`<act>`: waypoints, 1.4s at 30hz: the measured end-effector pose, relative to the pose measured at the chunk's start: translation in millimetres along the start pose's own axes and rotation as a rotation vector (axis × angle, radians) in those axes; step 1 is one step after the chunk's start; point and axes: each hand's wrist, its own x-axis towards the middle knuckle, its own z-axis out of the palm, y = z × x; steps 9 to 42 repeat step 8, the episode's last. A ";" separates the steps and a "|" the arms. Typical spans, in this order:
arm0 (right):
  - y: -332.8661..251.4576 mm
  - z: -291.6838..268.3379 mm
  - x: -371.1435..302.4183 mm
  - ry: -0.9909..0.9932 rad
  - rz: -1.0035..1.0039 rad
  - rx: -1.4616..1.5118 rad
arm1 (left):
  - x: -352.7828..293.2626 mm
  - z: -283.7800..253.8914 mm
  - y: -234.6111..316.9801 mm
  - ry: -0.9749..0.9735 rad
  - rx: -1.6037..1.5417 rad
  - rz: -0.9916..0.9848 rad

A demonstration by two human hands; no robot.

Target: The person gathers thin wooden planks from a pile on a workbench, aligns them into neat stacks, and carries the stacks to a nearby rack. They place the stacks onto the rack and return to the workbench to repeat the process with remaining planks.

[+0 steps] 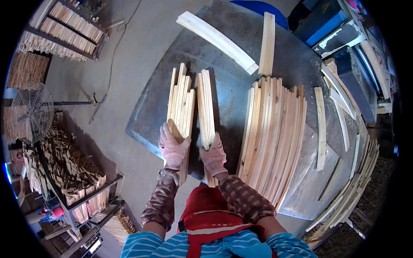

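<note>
My left hand (172,148), in a pale work glove, is closed over the lower part of a bundle of wooden strips (183,101). Their far ends are uneven. My right hand (214,155), gloved the same way, grips a narrower bundle of wooden strips (205,101) by its near part. A thin gap separates the two bundles, which lie side by side pointing away from me on the dark metal table (148,109). To the right of my right hand sits a wide row of wooden strips (271,133), packed edge to edge.
A pale board (217,41) and a single plank (267,43) lie at the table's far side. Loose strips (320,129) are scattered on the right, by a blue machine (331,21). At left stand a wire fan (33,112) and a rack of wood pieces (75,163).
</note>
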 end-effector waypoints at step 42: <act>-45.0 -36.8 115.9 -0.050 -0.108 -0.227 | 14.2 -5.9 3.6 -0.135 0.026 -0.008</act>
